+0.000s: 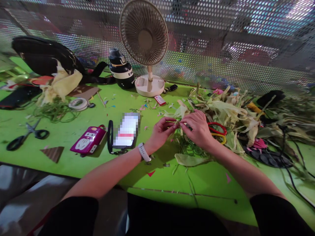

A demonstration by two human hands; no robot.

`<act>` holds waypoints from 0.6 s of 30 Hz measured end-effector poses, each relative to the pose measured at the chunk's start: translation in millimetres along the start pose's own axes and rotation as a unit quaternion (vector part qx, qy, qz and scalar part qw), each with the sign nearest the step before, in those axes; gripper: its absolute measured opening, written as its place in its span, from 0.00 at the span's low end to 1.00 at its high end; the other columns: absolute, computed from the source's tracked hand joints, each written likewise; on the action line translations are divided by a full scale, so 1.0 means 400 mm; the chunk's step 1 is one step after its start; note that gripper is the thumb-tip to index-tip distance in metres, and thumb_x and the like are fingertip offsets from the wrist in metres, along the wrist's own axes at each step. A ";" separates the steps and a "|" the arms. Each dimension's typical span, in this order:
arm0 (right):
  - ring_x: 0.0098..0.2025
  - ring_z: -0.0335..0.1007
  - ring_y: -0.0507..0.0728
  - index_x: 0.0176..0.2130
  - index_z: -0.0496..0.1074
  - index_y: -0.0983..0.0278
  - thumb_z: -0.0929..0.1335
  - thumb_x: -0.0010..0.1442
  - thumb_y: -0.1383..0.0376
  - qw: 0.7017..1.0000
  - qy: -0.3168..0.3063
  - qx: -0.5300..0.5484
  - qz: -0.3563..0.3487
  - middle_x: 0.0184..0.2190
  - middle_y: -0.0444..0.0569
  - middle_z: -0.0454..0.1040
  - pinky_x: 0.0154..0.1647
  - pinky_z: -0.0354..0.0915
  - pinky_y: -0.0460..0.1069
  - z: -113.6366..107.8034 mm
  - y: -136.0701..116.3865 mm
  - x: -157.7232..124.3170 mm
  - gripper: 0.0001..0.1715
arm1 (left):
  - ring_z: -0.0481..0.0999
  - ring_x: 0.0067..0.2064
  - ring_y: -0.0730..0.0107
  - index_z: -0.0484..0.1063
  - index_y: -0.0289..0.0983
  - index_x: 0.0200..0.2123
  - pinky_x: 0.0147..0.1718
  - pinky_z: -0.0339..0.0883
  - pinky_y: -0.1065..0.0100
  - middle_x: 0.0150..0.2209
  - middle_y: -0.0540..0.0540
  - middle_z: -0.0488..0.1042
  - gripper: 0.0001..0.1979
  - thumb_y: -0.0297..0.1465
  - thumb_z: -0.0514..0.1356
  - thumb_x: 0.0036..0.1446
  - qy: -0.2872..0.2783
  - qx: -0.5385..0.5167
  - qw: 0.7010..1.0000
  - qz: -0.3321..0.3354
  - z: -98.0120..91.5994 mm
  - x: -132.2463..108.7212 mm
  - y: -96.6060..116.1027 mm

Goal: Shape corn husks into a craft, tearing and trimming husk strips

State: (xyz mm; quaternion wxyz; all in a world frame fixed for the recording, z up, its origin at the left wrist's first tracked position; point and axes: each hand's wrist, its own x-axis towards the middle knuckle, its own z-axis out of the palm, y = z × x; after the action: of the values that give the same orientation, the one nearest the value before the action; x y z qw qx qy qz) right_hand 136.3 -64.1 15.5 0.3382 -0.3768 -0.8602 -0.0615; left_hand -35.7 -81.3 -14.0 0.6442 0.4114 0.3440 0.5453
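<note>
My left hand [161, 132], with a pale watch strap at the wrist, pinches with thumb and fingertips at the middle of the green table. Fingertip to fingertip with it, my right hand [196, 128] is also closed in a pinch. Between them is a small piece of pale green corn husk [181, 109], partly covered by the fingers. Thin green strands [194, 149] lie below my right hand. A loose husk leaf [190, 160] rests nearer the front edge. Just right of my right hand are red scissor-like loops [218, 127] and a yellow loop [220, 137].
A heap of dry husks [228, 109] covers the right side, near black cables [289, 170]. A fan [145, 39] and bottle [121, 73] stand behind. To the left are a phone [126, 129], a purple power adapter [88, 141], scissors [29, 131], tape [78, 104] and a black bag [41, 54].
</note>
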 end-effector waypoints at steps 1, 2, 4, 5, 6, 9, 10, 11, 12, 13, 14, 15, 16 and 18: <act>0.39 0.71 0.58 0.35 0.75 0.60 0.66 0.65 0.65 1.000 0.001 -0.001 -0.002 0.33 0.48 0.78 0.56 0.58 0.58 0.001 0.001 -0.001 0.08 | 0.78 0.36 0.73 0.72 0.36 0.37 0.39 0.70 0.70 0.32 0.49 0.79 0.21 0.39 0.73 0.42 -0.001 0.007 1.000 0.005 0.000 0.000 -0.001; 0.39 0.70 0.58 0.35 0.74 0.60 0.66 0.65 0.65 1.000 0.002 -0.003 -0.006 0.33 0.48 0.78 0.56 0.58 0.58 0.002 0.001 -0.001 0.08 | 0.78 0.36 0.73 0.72 0.36 0.37 0.38 0.70 0.71 0.32 0.49 0.79 0.21 0.39 0.73 0.43 -0.002 0.014 1.000 0.009 0.000 0.000 -0.002; 0.39 0.70 0.58 0.35 0.74 0.60 0.66 0.64 0.65 1.000 0.004 -0.008 -0.015 0.33 0.48 0.77 0.57 0.58 0.58 0.002 0.002 -0.001 0.07 | 0.78 0.36 0.73 0.72 0.36 0.38 0.37 0.70 0.71 0.32 0.49 0.79 0.21 0.40 0.73 0.44 -0.008 0.029 0.999 0.017 -0.002 -0.001 -0.002; 0.39 0.70 0.58 0.34 0.74 0.60 0.66 0.64 0.65 1.000 0.001 -0.009 -0.018 0.33 0.48 0.77 0.57 0.58 0.58 0.002 0.002 -0.001 0.07 | 0.77 0.36 0.73 0.72 0.36 0.38 0.37 0.70 0.71 0.32 0.49 0.79 0.21 0.40 0.72 0.44 -0.011 0.037 0.999 0.021 -0.002 -0.001 -0.003; 0.39 0.70 0.58 0.34 0.74 0.60 0.66 0.64 0.65 1.000 -0.005 -0.009 -0.020 0.33 0.48 0.77 0.57 0.58 0.59 0.001 0.003 0.000 0.07 | 0.77 0.36 0.73 0.72 0.36 0.38 0.37 0.70 0.71 0.32 0.48 0.79 0.21 0.40 0.72 0.45 -0.013 0.045 0.999 0.026 -0.003 -0.001 -0.002; 0.39 0.69 0.58 0.35 0.75 0.59 0.66 0.64 0.66 0.999 -0.024 -0.006 -0.026 0.34 0.48 0.78 0.59 0.57 0.60 -0.007 0.004 0.005 0.07 | 0.78 0.37 0.73 0.72 0.36 0.39 0.38 0.70 0.71 0.33 0.48 0.79 0.20 0.39 0.71 0.46 -0.020 0.061 0.997 0.039 -0.006 -0.001 -0.001; 0.39 0.69 0.58 0.35 0.75 0.60 0.66 0.64 0.66 0.999 -0.030 -0.003 -0.030 0.34 0.48 0.78 0.59 0.57 0.60 -0.011 0.006 0.007 0.08 | 0.78 0.37 0.73 0.71 0.36 0.39 0.39 0.70 0.70 0.33 0.48 0.79 0.20 0.39 0.71 0.46 -0.025 0.064 0.997 0.040 -0.007 -0.001 0.000; 0.39 0.70 0.58 0.35 0.75 0.60 0.66 0.64 0.67 0.999 -0.035 0.000 -0.035 0.34 0.48 0.78 0.60 0.57 0.60 -0.014 0.007 0.008 0.08 | 0.78 0.37 0.73 0.71 0.36 0.39 0.39 0.71 0.70 0.33 0.48 0.79 0.20 0.39 0.71 0.46 -0.030 0.065 0.997 0.040 -0.007 -0.001 0.001; 0.39 0.70 0.59 0.36 0.76 0.60 0.66 0.64 0.67 0.998 -0.041 0.003 -0.039 0.34 0.49 0.78 0.60 0.57 0.61 -0.016 0.009 0.010 0.08 | 0.78 0.36 0.73 0.71 0.36 0.39 0.39 0.71 0.70 0.32 0.48 0.79 0.20 0.39 0.71 0.46 -0.035 0.066 0.997 0.038 -0.007 -0.001 0.002; 0.39 0.70 0.59 0.36 0.76 0.60 0.66 0.64 0.67 0.998 -0.048 0.007 -0.042 0.34 0.49 0.78 0.60 0.57 0.61 -0.018 0.011 0.011 0.09 | 0.78 0.36 0.72 0.71 0.36 0.39 0.39 0.71 0.69 0.32 0.48 0.79 0.20 0.38 0.71 0.46 -0.038 0.067 0.996 0.036 -0.007 -0.001 0.003; 0.40 0.70 0.59 0.35 0.76 0.60 0.66 0.64 0.67 0.998 -0.054 0.013 -0.041 0.34 0.49 0.78 0.60 0.57 0.62 -0.019 0.013 0.011 0.09 | 0.78 0.36 0.72 0.71 0.36 0.39 0.39 0.71 0.69 0.32 0.48 0.79 0.19 0.38 0.71 0.47 -0.041 0.069 0.996 0.034 -0.007 -0.001 0.004; 0.40 0.70 0.59 0.36 0.76 0.60 0.65 0.64 0.67 0.997 -0.059 0.020 -0.038 0.34 0.49 0.78 0.60 0.57 0.63 -0.019 0.015 0.012 0.09 | 0.78 0.36 0.72 0.71 0.36 0.39 0.39 0.71 0.69 0.32 0.48 0.79 0.19 0.37 0.71 0.47 -0.043 0.071 0.996 0.033 -0.008 -0.001 0.005; 0.40 0.71 0.59 0.36 0.76 0.60 0.65 0.64 0.66 0.997 -0.064 0.028 -0.033 0.35 0.49 0.78 0.60 0.56 0.63 -0.019 0.017 0.012 0.09 | 0.78 0.36 0.72 0.71 0.36 0.39 0.39 0.71 0.69 0.32 0.48 0.79 0.19 0.37 0.71 0.47 -0.045 0.071 0.996 0.032 -0.008 0.000 0.005; 0.40 0.72 0.59 0.36 0.77 0.60 0.65 0.64 0.66 0.996 -0.071 0.051 -0.022 0.35 0.49 0.79 0.60 0.56 0.64 -0.019 0.020 0.013 0.09 | 0.78 0.35 0.72 0.71 0.36 0.39 0.38 0.71 0.70 0.31 0.48 0.79 0.18 0.36 0.71 0.47 -0.046 0.070 0.996 0.032 -0.010 0.001 0.004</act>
State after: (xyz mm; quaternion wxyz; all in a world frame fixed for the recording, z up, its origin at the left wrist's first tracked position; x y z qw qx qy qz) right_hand 143.3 -58.2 23.2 0.2939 -0.3437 -0.8919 0.0021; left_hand -39.8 -80.0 -14.1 0.6114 0.4910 0.3381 0.5204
